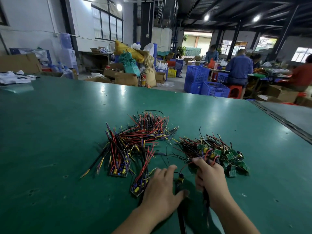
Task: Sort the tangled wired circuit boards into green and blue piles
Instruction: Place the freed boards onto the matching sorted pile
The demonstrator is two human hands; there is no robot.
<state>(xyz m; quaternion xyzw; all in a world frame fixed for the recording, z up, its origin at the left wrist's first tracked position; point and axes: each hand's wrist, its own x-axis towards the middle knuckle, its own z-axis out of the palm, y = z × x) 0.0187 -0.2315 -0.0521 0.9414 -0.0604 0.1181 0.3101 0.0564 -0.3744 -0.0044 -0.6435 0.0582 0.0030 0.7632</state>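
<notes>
At six o'clock, nearest the wearer, both hands work low on the green table (50, 149). The left hand (160, 186) lies palm down with its fingers straight and a little apart, resting on loose leads. It seems to pin them so the knot gives when the other hand pulls. Just beside it at nine o'clock sits a blue board (138, 187).

At three o'clock from it, the right hand (210, 178) has its fingers curled tight round a bundle of dark wires (205, 200) that trails back toward the wearer. This looks like a pulling grip meant to draw one board free. Between the hands a small capacitor piece (181, 176) hangs on a red lead that runs up to the right fist. It is blurred, so I cannot tell its board colour.

Farther out, at one o'clock and touching the right knuckles, the green pile (226, 157) lies heaped, close enough to drop boards straight onto it. At ten o'clock a second blue board (118, 172) lies with its leads fanned away, well apart from the green ones. At twelve o'clock the unsorted tangle (145, 132) is within reach of either hand.

Beyond the table edge, at one to two o'clock, blue crates (202, 81) stand on the floor near seated workers (239, 68).
</notes>
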